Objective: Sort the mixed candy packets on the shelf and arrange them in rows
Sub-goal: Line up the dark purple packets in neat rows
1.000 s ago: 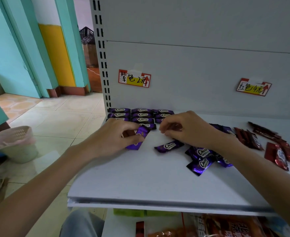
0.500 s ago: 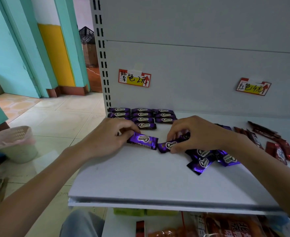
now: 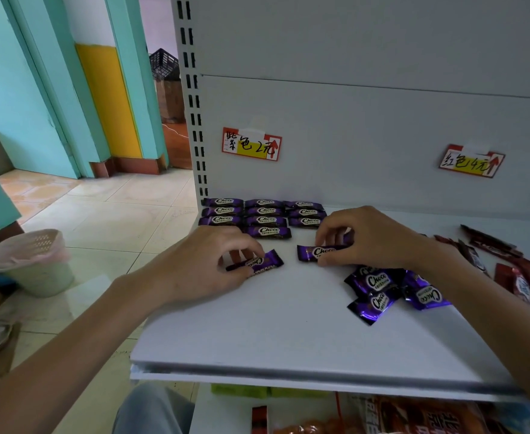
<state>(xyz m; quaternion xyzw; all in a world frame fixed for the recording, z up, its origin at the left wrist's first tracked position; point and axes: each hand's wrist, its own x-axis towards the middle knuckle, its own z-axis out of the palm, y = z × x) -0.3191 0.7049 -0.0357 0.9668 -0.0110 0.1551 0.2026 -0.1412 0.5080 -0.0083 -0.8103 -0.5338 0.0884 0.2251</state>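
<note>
**Currently: two purple packets in hand, fourth row part-filled**

Readings take the white metal shelf board (image 3: 288, 336) as a dial, with twelve at the back panel.

Findings:
- **Sorted block:** The block of purple foil packets (image 3: 265, 211) lies at eleven o'clock, below the handwritten purple price label (image 3: 251, 144). It has three full rows of three, and a single fourth-row packet (image 3: 268, 232) sits in the middle column.
- **Left hand:** The left hand (image 3: 207, 264) pinches a tilted purple foil candy packet (image 3: 262, 262) between thumb and fingertips. The packet sits just toward six o'clock of the block, and I cannot tell whether it rests on the board.
- **Right hand:** The right hand (image 3: 373, 238) pinches a level purple foil candy packet (image 3: 315, 252) by its right end, print upward, at five o'clock of the block.
- **Unsorted stock:** A loose heap of purple packets (image 3: 392, 289) lies at four o'clock, just beside the right wrist. The dark red foil packets (image 3: 514, 267) lie well apart at three o'clock, below the handwritten red price label (image 3: 471, 161).

Assessment: the step in hand appears to be filling the fourth row on either side of the single packet.

Recommendations:
- Turn the tilted packet level, with its print reading the same way as its neighbours.
- Seat the left packet at nine o'clock of the single packet and the right one at three o'clock, with ends in line with the columns above.
- Slide each packet in low rather than dropping it, since foil is likely to skid and a nudge would skew the finished rows.
- Release one hand at a time.
- Keep the right forearm from dragging through the heap.
</note>
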